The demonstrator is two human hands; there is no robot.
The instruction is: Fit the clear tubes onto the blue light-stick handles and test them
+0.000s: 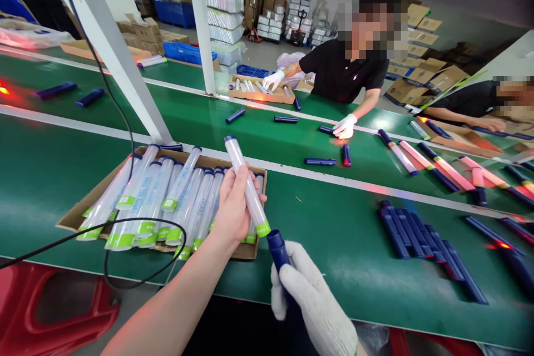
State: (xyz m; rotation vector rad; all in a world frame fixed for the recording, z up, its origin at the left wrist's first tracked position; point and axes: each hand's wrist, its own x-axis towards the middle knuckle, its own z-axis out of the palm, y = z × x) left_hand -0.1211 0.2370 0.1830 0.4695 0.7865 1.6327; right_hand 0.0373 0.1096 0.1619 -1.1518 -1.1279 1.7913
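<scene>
Head camera: the bare left hand [234,203] grips a slim, translucent tube [246,184], dark-blue cap [230,138] on top, lime-green band [263,228] below. The white-gloved right hand [311,292] grips a dark-blue cylinder [278,251], its upper end just beside the band, over the green worktop [329,222].

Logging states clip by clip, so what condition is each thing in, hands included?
Left hand: bare, holding clear tube.
Right hand: gloved, gripping blue handle.
Clear tube: tilted, green end toward blue handle.
Blue handle: tilted, top end exposed.
Cardboard tray: open-topped, loaded.
Tray tubes: lying slanted, some overlapping.
Grouped blue handles: lying side by side.
Black cable: loosely looped.
</scene>
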